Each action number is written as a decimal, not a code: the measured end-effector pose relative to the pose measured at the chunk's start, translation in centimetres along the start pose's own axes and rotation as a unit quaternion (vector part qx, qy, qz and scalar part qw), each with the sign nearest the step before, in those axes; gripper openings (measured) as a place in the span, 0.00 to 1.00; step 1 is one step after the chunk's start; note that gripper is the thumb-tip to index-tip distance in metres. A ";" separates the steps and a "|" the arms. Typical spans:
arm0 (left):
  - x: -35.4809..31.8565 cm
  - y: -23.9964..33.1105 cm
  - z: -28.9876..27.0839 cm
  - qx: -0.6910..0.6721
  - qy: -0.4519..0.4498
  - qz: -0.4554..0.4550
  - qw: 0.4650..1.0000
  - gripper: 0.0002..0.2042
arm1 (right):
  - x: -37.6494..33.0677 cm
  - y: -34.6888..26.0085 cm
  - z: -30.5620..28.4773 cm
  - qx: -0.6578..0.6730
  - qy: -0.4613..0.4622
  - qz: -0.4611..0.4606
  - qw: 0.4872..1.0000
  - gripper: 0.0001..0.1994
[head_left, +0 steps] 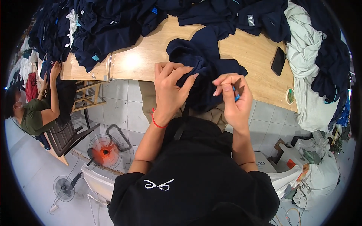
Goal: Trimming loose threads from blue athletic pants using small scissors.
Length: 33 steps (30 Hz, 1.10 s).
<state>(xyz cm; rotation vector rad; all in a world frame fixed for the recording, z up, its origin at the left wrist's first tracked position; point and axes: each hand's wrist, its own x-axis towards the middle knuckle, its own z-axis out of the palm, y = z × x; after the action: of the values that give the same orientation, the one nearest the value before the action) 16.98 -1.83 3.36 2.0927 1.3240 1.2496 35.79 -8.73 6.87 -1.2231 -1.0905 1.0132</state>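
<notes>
A dark navy garment (pixel 200 86) lies over the table's near edge and hangs down toward my lap. My left hand (pixel 171 84), with a red string round its wrist, pinches a fold of this cloth between thumb and fingers. Just to the right of the cloth, my right hand (pixel 235 96) is raised with its fingers curled. A small blue object (pixel 236 97) is held in that palm; the fingers cover most of it, so its kind does not show. The right fingertips appear apart from the garment.
Piles of navy garments (pixel 109 26) cover the far side of the wooden table (pixel 143 52). A black phone (pixel 278 61) lies at the right, near white cloth (pixel 301 41). At the left sits another person (pixel 37 109) handling garments. Fans (pixel 105 151) stand on the floor.
</notes>
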 end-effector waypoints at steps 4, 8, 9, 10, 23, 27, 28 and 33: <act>-0.7 1.0 0.6 -0.118 -0.025 -0.122 0.985 0.08 | -0.1 -1.7 0.6 -0.088 -0.029 -0.089 0.992 0.01; -0.9 1.0 1.3 -0.189 -0.021 -0.104 0.976 0.10 | -0.7 -2.1 2.3 -0.150 -0.076 -0.148 0.975 0.10; -1.0 0.9 1.2 -0.189 -0.023 -0.104 0.976 0.10 | -0.9 -1.8 2.7 -0.144 -0.079 -0.152 0.975 0.11; -1.3 0.7 1.2 -0.194 -0.032 -0.094 0.976 0.09 | -1.0 -1.8 2.9 -0.144 -0.072 -0.149 0.976 0.09; -1.9 -0.2 0.2 -0.496 -0.057 -0.202 0.842 0.02 | -0.2 3.9 2.4 -0.315 0.036 -0.127 0.940 0.17; -2.2 -0.2 0.1 -0.465 -0.064 -0.181 0.864 0.03 | 0.8 5.2 2.5 -0.316 0.020 -0.201 0.927 0.19; -2.2 -0.1 0.2 -0.450 -0.066 -0.167 0.875 0.04 | 0.9 5.2 2.6 -0.316 0.020 -0.202 0.927 0.19; -2.3 -0.1 -0.1 -0.441 -0.067 -0.151 0.882 0.05 | 1.3 5.8 2.5 -0.304 0.047 -0.200 0.930 0.19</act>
<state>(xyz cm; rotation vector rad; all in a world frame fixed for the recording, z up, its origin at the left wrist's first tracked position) 16.44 -3.81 2.23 1.2415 0.7432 1.2116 33.58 -6.47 1.28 -1.4287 -1.5634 0.2980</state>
